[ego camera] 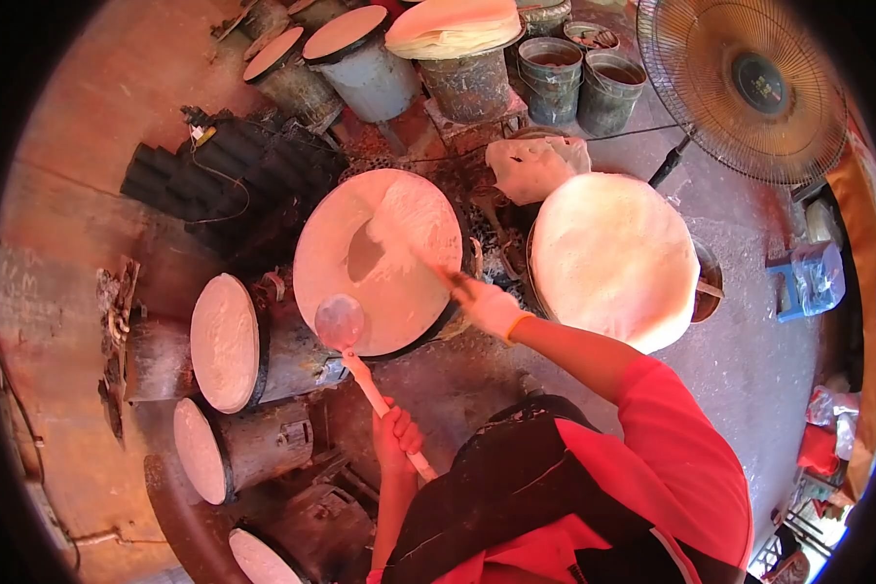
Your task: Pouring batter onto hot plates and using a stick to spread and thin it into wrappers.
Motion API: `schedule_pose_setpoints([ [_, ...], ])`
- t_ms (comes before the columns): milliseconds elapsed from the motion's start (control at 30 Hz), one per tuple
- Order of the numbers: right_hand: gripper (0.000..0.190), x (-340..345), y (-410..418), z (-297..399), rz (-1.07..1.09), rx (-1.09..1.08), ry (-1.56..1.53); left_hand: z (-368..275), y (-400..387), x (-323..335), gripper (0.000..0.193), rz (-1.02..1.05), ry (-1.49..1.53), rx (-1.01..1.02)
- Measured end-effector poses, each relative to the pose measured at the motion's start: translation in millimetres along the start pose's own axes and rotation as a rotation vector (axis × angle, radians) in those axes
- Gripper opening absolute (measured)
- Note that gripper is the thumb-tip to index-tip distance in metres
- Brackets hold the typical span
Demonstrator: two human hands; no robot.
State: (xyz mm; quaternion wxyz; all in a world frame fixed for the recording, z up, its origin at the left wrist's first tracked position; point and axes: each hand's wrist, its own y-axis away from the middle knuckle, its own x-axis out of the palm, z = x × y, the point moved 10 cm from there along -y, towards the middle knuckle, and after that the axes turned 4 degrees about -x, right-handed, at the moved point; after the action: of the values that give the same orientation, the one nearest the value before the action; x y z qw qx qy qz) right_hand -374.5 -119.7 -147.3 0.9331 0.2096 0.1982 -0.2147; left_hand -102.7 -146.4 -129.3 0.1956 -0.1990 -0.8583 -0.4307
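My left hand is closed around the wooden handle of a ladle, whose round bowl rests over the near left part of a round griddle. Pale batter is spread over the griddle, with a bare, darker patch left of its middle. My right hand, in a white glove, is at the griddle's right edge and holds a thin wooden tool, blurred, that reaches over the batter. Right of this hand lies a stack of round flatbreads.
More drum stoves with round tops stand at the left and far left. A pile of black cylinders lies behind the griddle. Metal buckets, another flatbread stack and a large fan stand farther back. A blue stool is at right.
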Motion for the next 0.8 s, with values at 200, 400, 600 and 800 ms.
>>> schedule_pose_setpoints([
  [200, 0.049, 40, 17, 5, 0.126, 0.02, 0.104, -1, -3, -3, 0.016, -0.076, -0.049, 0.038],
  [400, 0.05, -2, 15, 1, 0.052, 0.055, -0.023, 0, -5, 10, 0.016, -0.005, -0.029, 0.021],
  [600, 0.05, 45, 15, 16, 0.188, 0.029, 0.132, 3, -6, 6, 0.016, -0.054, 0.009, 0.024],
  [800, 0.052, 9, 0, -4, 0.086, 0.09, -0.001, 0, -1, 4, 0.016, -0.103, -0.013, 0.052],
])
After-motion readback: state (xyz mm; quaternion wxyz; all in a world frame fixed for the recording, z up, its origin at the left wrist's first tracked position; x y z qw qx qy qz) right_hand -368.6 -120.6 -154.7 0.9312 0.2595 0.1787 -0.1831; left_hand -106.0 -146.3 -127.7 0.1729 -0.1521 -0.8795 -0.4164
